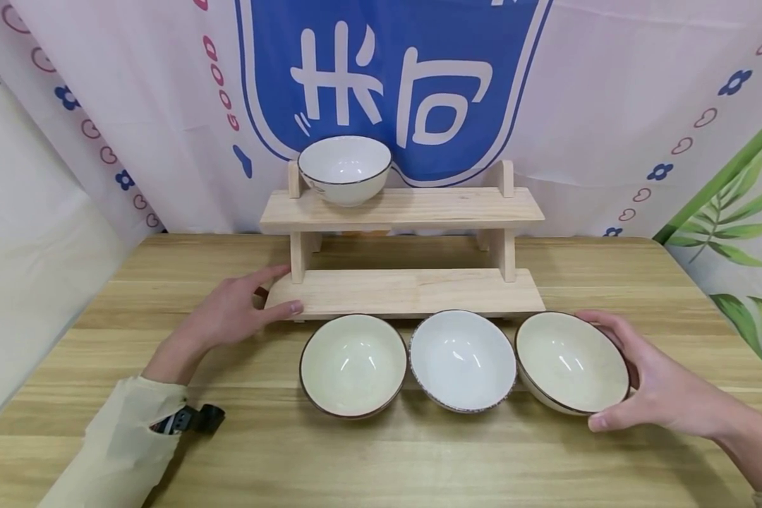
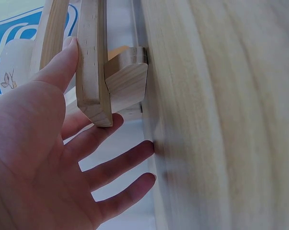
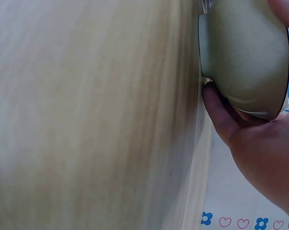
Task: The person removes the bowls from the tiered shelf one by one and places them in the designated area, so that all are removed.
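My left hand (image 1: 231, 310) is at the left end of a two-tier wooden shelf (image 1: 413, 291). In the left wrist view its thumb (image 2: 63, 64) rests on the lower board and the forefinger touches the board's end, the other fingers spread near the tabletop. My right hand (image 1: 657, 384) holds a cream bowl (image 1: 571, 360) with a brown rim, thumb at the front, fingers round the far right side. Left of it stand a white bowl (image 1: 462, 360) with a speckled rim and another cream bowl (image 1: 353, 365). On the upper tier sits a white bowl (image 1: 345, 169).
The shelf stands towards the back of a wood-grain table (image 1: 355, 458). Behind it hangs a printed cloth (image 1: 609, 92) with a blue emblem. The three front bowls stand close together, right before the lower board.
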The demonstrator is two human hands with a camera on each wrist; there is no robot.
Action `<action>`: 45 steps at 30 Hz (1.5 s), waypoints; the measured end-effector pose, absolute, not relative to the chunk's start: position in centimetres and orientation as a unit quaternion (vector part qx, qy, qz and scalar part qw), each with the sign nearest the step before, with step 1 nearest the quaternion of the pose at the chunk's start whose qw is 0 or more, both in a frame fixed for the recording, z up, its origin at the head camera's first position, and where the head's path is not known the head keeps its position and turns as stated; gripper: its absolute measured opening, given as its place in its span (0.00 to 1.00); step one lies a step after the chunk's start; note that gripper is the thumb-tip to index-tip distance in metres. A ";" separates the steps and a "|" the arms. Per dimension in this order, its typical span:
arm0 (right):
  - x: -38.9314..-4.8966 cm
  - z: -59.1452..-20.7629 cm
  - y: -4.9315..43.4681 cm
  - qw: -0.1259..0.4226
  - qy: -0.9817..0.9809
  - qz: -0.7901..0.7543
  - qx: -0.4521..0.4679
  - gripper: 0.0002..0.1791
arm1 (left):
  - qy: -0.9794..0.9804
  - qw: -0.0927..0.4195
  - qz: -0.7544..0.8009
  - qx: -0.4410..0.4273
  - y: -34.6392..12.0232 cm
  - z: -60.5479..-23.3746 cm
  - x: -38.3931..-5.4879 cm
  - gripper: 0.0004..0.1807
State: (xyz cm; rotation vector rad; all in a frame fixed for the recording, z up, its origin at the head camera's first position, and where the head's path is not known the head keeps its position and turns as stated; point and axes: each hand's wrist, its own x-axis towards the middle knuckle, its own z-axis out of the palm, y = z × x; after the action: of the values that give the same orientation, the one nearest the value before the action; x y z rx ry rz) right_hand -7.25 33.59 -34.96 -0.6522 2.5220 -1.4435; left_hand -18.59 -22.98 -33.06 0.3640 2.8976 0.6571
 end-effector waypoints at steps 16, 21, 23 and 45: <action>-7.1 -35.0 33.4 0.077 0.852 -0.470 -0.219 0.68 | 0.965 0.075 0.221 0.122 -23.0 -33.0 -18.5 0.53; -7.2 -35.1 33.5 0.086 0.858 -0.456 -0.222 0.69 | 0.965 0.079 0.222 0.119 -23.1 -33.1 -18.5 0.54; -7.2 -35.1 33.6 0.084 0.862 -0.447 -0.223 0.70 | 0.964 0.080 0.222 0.119 -23.1 -33.1 -18.5 0.54; -12.4 -27.0 28.1 -0.044 0.882 -0.422 -0.207 0.51 | 0.964 0.079 0.225 0.119 -23.1 -33.0 -18.4 0.53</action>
State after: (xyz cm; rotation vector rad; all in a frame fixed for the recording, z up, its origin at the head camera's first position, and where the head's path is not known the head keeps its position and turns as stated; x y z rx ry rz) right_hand -12.35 28.12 -27.00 -0.6701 2.8498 -1.3624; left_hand -18.45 -23.07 -32.97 0.3567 2.8839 0.6745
